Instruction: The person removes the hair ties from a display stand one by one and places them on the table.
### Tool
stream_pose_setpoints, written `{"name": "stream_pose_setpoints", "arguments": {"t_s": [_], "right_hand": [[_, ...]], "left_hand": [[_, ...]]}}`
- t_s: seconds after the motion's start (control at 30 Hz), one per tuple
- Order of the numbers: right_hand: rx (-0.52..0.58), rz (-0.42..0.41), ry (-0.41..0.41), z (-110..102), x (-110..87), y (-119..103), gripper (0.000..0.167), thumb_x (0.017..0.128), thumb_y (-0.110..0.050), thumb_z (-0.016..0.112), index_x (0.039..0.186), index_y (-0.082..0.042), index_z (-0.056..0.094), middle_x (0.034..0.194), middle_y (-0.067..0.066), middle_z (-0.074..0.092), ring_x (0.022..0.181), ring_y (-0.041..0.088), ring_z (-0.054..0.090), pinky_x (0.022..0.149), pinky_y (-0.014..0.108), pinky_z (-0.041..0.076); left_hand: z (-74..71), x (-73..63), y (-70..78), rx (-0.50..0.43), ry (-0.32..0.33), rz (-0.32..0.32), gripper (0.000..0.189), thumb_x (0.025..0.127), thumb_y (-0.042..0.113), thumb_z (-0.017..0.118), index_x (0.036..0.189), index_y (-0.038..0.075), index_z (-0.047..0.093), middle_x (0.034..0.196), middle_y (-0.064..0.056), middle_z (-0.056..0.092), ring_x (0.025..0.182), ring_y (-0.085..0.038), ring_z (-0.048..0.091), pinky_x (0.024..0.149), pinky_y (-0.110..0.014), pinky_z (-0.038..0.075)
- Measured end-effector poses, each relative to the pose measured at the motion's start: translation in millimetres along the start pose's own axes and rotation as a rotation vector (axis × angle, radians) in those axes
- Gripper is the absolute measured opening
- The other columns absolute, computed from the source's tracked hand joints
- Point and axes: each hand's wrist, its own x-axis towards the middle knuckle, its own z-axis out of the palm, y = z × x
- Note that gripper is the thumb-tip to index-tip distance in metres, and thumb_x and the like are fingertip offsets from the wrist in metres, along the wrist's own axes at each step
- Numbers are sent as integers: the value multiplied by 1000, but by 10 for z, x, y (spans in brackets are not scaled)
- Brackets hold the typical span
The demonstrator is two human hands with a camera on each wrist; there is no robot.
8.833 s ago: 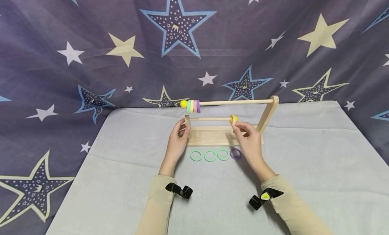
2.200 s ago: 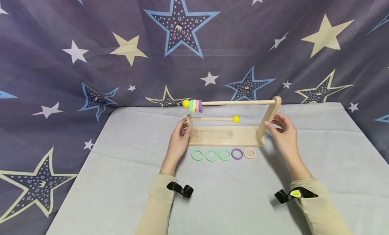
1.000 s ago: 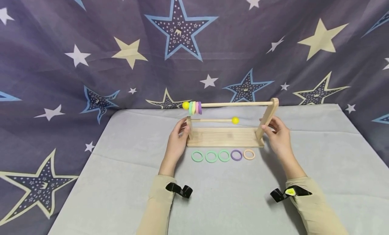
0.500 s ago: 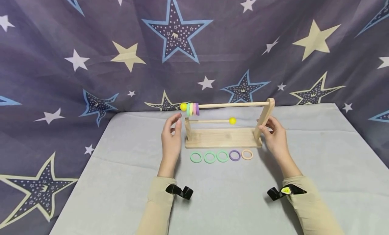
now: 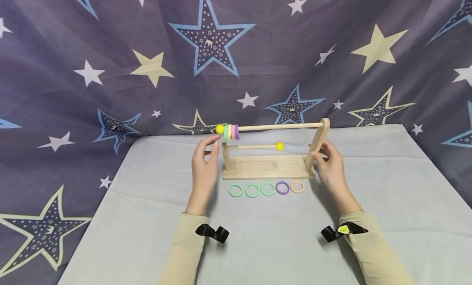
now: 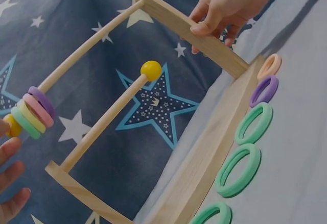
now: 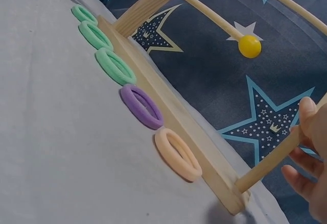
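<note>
A wooden rack [image 5: 269, 167] has a tall right post [image 5: 318, 143] bearing a long upper rod, and a short left post bearing a lower rod. Several bands, green, yellow, pink and purple [image 5: 237, 132], hang on the upper rod beside its yellow end ball [image 5: 220, 129]. My left hand [image 5: 204, 168] is just below that ball, fingers loosely bent; in the left wrist view a fingertip overlaps the ball [image 6: 13, 126], and contact is unclear. My right hand [image 5: 332, 164] grips the tall post between thumb and fingers. The lower rod, with its yellow ball [image 5: 280, 146], carries no bands.
In front of the base lie three green bands [image 5: 252, 190], a purple band [image 5: 282, 187] and a peach band [image 5: 297, 186] in a row on the pale cloth [image 5: 273, 244]. A star-patterned curtain [image 5: 155, 100] hangs behind.
The peach band moved from the lower rod's end to the row on the cloth. My right hand went to the tall post and grips it. My left hand released the short post, moving up and left.
</note>
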Motion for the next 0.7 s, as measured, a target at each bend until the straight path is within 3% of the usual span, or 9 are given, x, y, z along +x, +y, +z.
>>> {"name": "stream_pose_setpoints", "arguments": {"t_s": [0.3, 0.7], "right_hand": [[45, 43, -38, 57, -2, -37, 39, 93, -3, 65, 130, 5, 56, 119, 22, 66, 100, -5, 55, 82, 13, 46], [45, 107, -24, 1, 0, -37, 42, 93, -5, 65, 133, 3, 54, 122, 21, 65, 100, -3, 55, 88, 24, 48]], "left_hand": [[-101, -15, 19, 72, -46, -5, 24, 100, 22, 61, 121, 10, 68, 120, -3, 66, 113, -14, 56, 90, -36, 45], [-38, 2, 66, 151, -71, -43, 27, 96, 26, 67, 120, 13, 68, 119, -1, 66, 112, -14, 56, 91, -40, 46]]}}
